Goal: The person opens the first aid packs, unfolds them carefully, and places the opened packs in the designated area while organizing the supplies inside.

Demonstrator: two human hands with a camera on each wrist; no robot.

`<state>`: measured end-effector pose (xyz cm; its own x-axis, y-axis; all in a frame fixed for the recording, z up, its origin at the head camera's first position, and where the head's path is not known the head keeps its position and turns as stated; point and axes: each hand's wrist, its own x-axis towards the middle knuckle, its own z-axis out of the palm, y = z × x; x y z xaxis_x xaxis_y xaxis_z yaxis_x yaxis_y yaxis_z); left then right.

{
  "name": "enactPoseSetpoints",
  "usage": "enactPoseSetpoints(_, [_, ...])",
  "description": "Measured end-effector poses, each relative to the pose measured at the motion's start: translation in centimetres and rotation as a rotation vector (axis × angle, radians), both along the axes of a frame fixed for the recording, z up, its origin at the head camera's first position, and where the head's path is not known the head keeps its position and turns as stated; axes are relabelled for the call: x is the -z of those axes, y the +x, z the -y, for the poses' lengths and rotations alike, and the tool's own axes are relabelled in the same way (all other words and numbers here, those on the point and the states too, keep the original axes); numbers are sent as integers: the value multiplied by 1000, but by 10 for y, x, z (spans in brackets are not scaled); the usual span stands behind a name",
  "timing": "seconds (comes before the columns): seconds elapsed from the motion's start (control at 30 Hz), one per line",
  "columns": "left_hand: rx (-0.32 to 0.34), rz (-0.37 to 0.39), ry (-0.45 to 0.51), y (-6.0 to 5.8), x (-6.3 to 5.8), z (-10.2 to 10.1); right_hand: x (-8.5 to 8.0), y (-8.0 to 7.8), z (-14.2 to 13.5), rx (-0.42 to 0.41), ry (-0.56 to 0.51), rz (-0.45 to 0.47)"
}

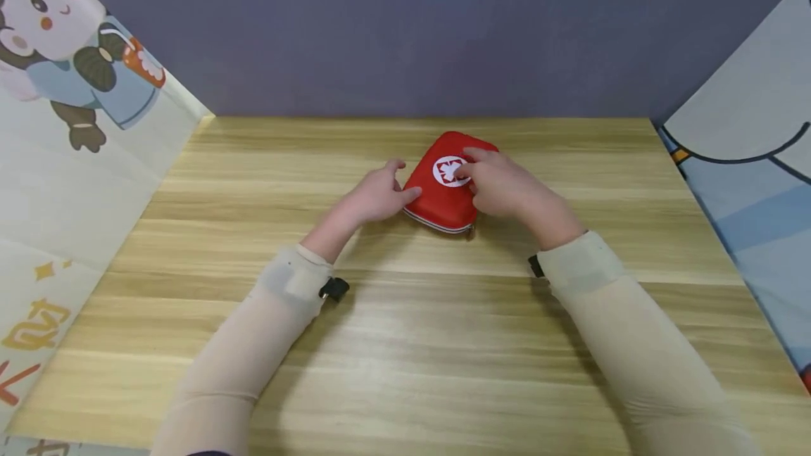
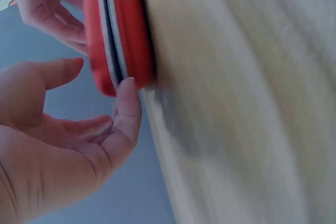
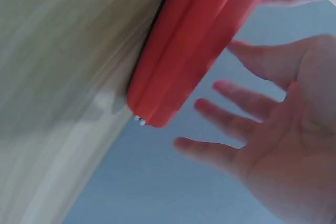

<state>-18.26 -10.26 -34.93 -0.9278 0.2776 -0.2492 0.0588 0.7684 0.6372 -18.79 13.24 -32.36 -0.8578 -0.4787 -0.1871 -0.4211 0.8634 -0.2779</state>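
A red zippered first-aid case [image 1: 443, 204] lies at an angle on the wooden table, its white round emblem [image 1: 445, 172] facing up. My left hand [image 1: 378, 194] is at the case's left side, thumb over its edge. In the left wrist view a fingertip [image 2: 126, 85] meets the zippered side, while the thumb stands apart from it. My right hand [image 1: 503, 185] reaches over the right part of the lid with its fingers spread. The right wrist view shows those fingers [image 3: 210, 153] loosely extended beside the case, the thumb tip right at its edge.
The wooden table [image 1: 393, 343] ends at a grey-blue wall panel [image 1: 431, 34] behind the case. Printed cartoon panels flank it, one on the left [image 1: 76, 181] and one on the right [image 1: 747, 132]. A zipper pull [image 1: 470, 232] hangs at the case's near corner.
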Motion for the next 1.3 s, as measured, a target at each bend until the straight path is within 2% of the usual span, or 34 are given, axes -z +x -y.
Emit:
enactPoseSetpoints(0.17, [-8, 145, 68, 5, 9, -6, 12, 5, 5, 3, -24, -5])
enactPoseSetpoints(0.23, [-10, 177, 97, 8, 11, -7, 16, 9, 9, -4, -28, 5])
enactPoseSetpoints(0.43, [-3, 212, 174, 11, 9, -9, 20, 21, 21, -12, 17, 7])
enactPoseSetpoints(0.7, [27, 249, 246, 14, 5, -10, 24, 27, 35, 12, 96, -32])
enactPoseSetpoints(0.93, [9, 224, 260, 17, 5, -10, 28, 25, 35, 26, 30, -59])
enactPoseSetpoints(1.2, [20, 310, 321, 17, 13, -3, 27, 27, 33, 22, -41, -91])
enactPoseSetpoints(1.3, [14, 306, 325, 17, 15, 0, 26, 29, 33, 18, -109, -106])
